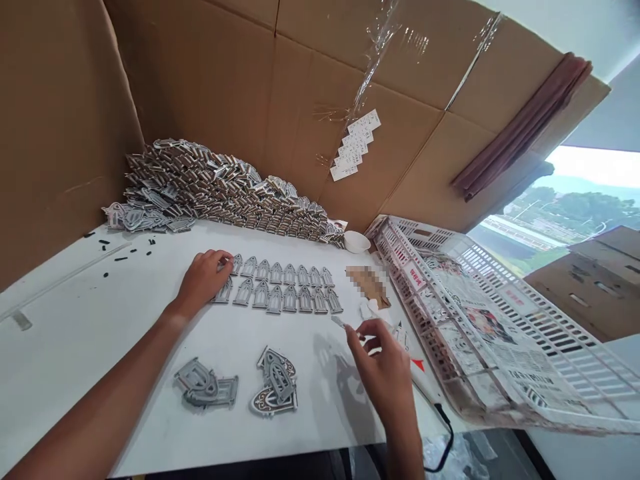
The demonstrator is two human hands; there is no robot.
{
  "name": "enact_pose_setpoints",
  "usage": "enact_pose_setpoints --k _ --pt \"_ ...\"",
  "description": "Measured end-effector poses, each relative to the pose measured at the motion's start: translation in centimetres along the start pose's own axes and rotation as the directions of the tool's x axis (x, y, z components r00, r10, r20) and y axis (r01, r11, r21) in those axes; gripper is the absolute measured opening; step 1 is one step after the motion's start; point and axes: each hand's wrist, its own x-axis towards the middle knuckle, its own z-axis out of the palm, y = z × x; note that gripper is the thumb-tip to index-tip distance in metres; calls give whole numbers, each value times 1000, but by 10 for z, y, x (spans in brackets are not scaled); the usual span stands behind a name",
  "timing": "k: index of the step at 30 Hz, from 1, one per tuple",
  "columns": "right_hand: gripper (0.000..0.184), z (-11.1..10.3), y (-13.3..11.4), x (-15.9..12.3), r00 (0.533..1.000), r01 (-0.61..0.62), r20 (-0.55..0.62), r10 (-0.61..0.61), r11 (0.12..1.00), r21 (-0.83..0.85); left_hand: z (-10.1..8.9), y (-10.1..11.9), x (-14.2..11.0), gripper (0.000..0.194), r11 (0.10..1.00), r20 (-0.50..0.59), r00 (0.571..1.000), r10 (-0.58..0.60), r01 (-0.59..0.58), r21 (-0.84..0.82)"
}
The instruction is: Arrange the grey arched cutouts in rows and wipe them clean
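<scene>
Two rows of small grey arched window-shaped pieces (275, 273) lie side by side on the white table. My left hand (206, 277) is at the left end of these rows, its fingers curled and partly covering the end pieces. Whatever sits between those fingers is hidden. My right hand (383, 360) is raised to the right of the lower row, thumb and fingers pinched on a slim tool with a pale flat tip (338, 321). Nearer me lie two small heaps: plain grey arched pieces (205, 383), and arched pieces with scrollwork (274, 387).
A large pile of arched pieces (225, 193) leans against the cardboard wall (215, 73). A white bowl (357, 242) stands at its right end. The plastic crate (435, 333) lined with newspaper occupies the right side. Dark bits (121, 259) lie at left. A black cord (447, 447) hangs over the front edge.
</scene>
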Motion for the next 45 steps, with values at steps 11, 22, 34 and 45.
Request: enact_pose_setpoints --k 11,22,34,45 --pt "33 30 13 -9 994 -104 1 106 983 -153 4 -5 3 37 1000 -30 999 28 -28 3" --pt "17 21 13 23 968 -184 85 237 897 -403 7 -9 2 35 999 -41 998 38 -38 12" --pt "19 16 13 14 959 -169 145 243 902 -398 9 -11 3 34 999 -54 997 54 -53 14" --pt "20 28 1 2 971 -90 168 167 916 -390 6 -8 3 36 999 -34 999 35 -34 12"
